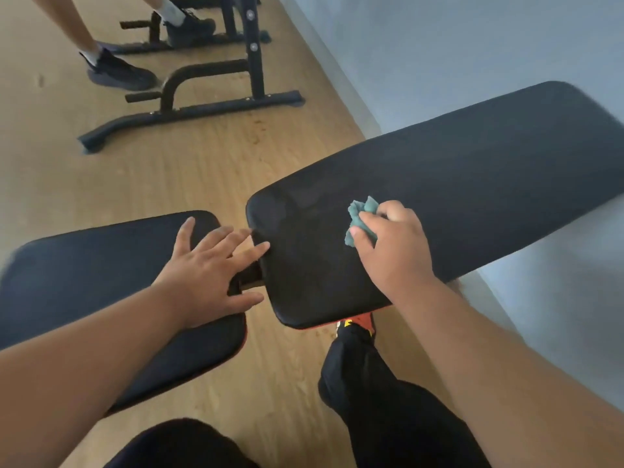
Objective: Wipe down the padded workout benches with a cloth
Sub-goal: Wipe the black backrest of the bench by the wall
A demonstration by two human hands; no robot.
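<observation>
Bare forearms, black trousers (378,393), red-and-yellow shoe (359,324)

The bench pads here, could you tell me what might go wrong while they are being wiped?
The cloth is bunched small in the right hand, so much of the long pad could be missed. The left hand lies flat across the gap beside the seat pad; fingers might get pinched if a pad shifts.

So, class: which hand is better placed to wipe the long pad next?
Right hand: it grips the cloth on the long pad. The left hand lies flat on the seat pad.
</observation>
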